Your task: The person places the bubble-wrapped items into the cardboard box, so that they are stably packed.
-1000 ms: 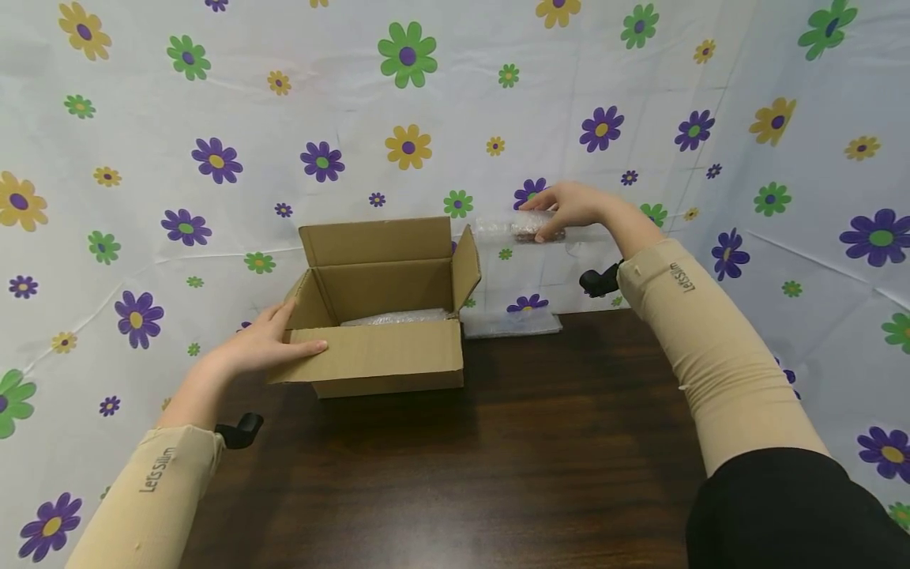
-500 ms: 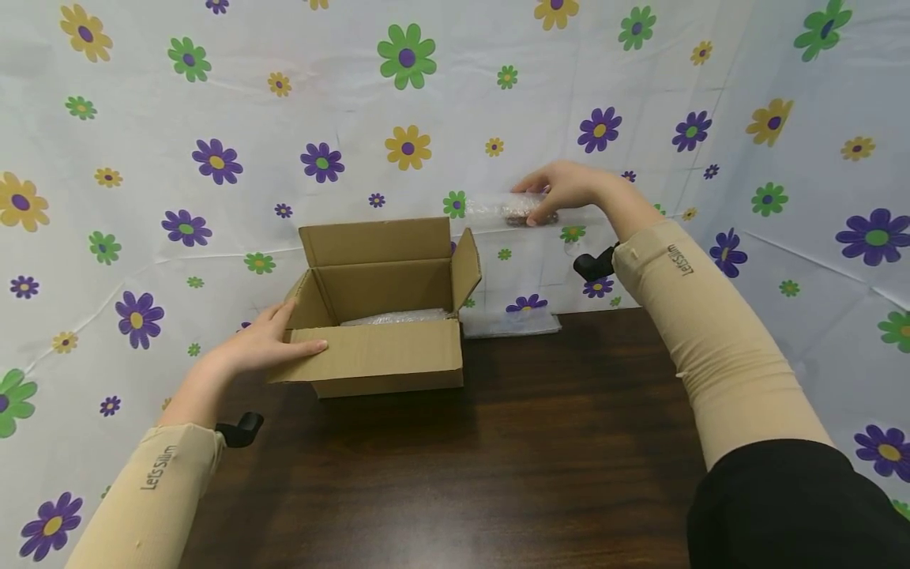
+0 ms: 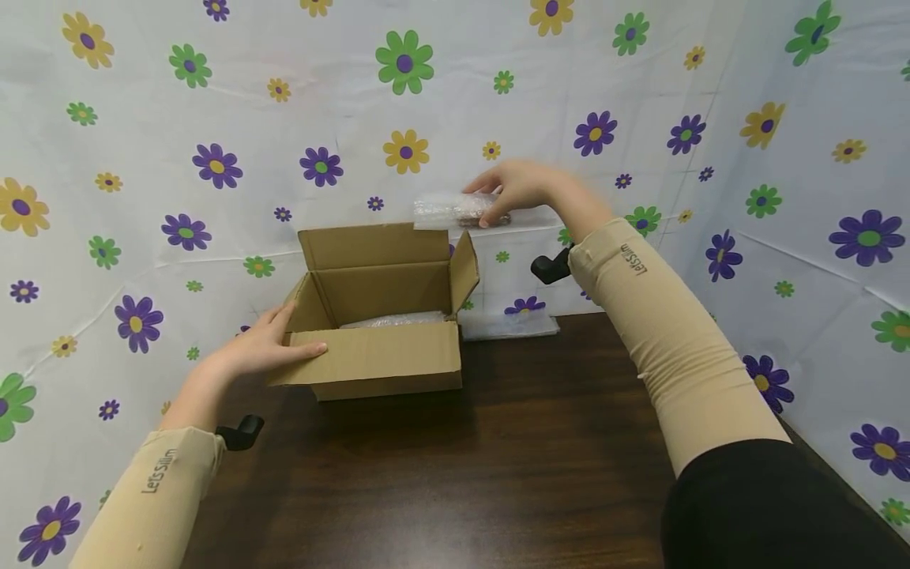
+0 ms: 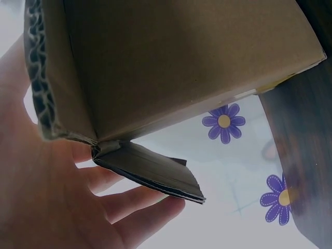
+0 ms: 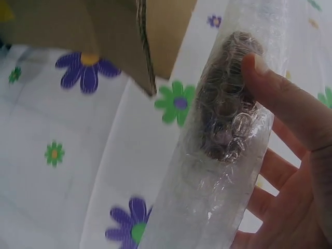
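Observation:
An open cardboard box stands on the table with its flaps spread; bubble wrap shows inside it. My left hand is at the box's left front corner, thumb on the front flap and fingers along the left side. In the left wrist view that hand has its fingers behind a flap. Above the box's right rear, my right hand grips a bubble-wrapped bundle. A dark reddish-brown item shows through the wrap, pinched between the thumb and fingers of my right hand.
A flat folded piece of clear wrap lies on the dark wooden table, just right of the box against the back. A white flower-patterned cloth hangs behind and at both sides.
My right hand has carried the wrapped bundle leftward and slightly up, from right of the box to above its right rear edge. The left hand and box have stayed put.

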Demonstrator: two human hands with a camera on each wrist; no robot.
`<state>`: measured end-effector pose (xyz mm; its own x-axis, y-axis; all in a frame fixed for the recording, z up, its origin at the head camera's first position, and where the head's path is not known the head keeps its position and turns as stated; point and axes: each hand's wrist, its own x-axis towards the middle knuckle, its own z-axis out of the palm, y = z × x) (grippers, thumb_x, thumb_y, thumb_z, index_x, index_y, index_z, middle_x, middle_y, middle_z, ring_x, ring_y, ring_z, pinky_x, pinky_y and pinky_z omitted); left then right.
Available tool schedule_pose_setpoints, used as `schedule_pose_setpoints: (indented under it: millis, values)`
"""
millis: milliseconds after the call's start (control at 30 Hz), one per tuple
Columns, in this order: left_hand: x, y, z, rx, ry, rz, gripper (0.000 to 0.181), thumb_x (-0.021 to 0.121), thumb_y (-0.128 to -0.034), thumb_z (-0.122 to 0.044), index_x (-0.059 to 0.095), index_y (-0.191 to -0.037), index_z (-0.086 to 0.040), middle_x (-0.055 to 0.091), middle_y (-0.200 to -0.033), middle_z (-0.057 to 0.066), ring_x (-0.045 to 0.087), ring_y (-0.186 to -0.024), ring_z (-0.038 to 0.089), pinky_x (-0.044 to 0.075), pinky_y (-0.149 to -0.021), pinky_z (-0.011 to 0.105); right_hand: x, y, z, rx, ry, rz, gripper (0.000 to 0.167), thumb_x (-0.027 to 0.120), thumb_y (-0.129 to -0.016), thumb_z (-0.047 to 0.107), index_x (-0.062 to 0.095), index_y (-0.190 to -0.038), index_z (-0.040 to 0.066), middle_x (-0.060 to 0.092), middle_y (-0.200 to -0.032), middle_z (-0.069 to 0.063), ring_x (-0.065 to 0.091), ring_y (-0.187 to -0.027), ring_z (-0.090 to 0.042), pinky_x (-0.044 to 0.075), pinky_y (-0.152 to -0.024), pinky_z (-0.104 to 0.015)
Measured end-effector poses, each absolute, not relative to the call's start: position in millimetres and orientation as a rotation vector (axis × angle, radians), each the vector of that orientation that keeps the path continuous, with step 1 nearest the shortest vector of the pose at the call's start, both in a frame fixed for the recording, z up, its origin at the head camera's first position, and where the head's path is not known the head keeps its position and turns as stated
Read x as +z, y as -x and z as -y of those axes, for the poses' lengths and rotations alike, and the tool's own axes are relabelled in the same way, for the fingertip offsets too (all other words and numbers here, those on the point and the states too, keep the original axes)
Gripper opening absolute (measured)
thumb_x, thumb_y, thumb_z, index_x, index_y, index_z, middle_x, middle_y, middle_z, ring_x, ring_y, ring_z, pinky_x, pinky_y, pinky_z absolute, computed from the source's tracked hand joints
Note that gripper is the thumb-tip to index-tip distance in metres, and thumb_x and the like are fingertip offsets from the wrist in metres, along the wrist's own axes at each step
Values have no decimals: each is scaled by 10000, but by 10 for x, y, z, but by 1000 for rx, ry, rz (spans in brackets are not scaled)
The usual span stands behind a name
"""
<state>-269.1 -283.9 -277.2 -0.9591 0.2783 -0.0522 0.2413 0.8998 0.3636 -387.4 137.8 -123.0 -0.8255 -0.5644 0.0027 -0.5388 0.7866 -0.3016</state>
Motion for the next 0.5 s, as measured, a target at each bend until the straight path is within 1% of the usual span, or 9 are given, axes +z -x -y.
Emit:
schedule_pose_setpoints:
  millis: [233, 367, 500]
  values:
    - [-2780, 2688, 2846, 538, -417, -2974, 1104, 571, -880, -624, 8, -1511, 87, 88, -1496, 410, 152, -1339, 594, 212, -1022, 717, -1272, 3839, -1023, -545, 979, -2869, 672, 780, -818, 336, 514, -1426, 230, 491, -1428, -105, 410, -1319, -273, 358, -1055, -452]
    - [-2783, 2690, 2846, 533, -423, -2980, 1103, 569, -882, -623, 7, -1510, 89, 90, -1494, 414, 154, -1338, 594, 212, -1025, 713, -1284, 3827, -847, -586, 1016, -2865, 663, 781, -817, 341, 520, -1419, 246, 508, -1413, -89, 429, -1308, -252, 384, -1032, -433]
    - [-2788, 2692, 2848, 532, -425, -2979, 1104, 568, -883, -623, 6, -1507, 95, 90, -1491, 418, 155, -1336, 596, 211, -1026, 712, -1315, 3842, -685, -594, 1059, -2871, 660, 786, -809, 356, 532, -1410, 252, 535, -1390, -68, 462, -1285, -212, 404, -1016, -389]
